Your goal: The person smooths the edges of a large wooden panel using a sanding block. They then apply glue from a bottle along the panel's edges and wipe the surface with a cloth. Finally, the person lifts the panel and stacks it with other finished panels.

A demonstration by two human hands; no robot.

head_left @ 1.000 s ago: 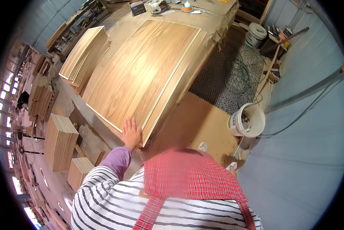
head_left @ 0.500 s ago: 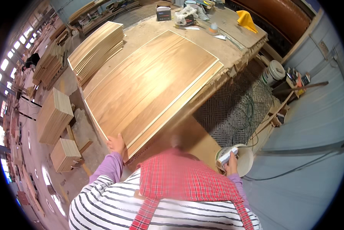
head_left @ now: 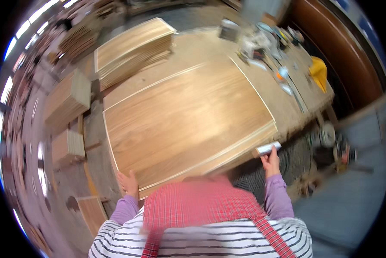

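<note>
Your left hand lies flat with spread fingers on the near left corner of the big wooden board on the workbench, and your right hand pinches a small brush just beside the board's right corner.

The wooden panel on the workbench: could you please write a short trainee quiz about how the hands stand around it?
1. True or false: the left hand rests on the near left corner of the large wooden panel.
2. What does the right hand hold? A) a yellow funnel B) a small pale block-shaped tool C) a white bucket
3. Fill in: the stack of thin boards lies beyond the panel's far ____ corner.

Key
1. True.
2. B: the small pale block-shaped tool is held at the panel's near right corner.
3. Left.
</note>
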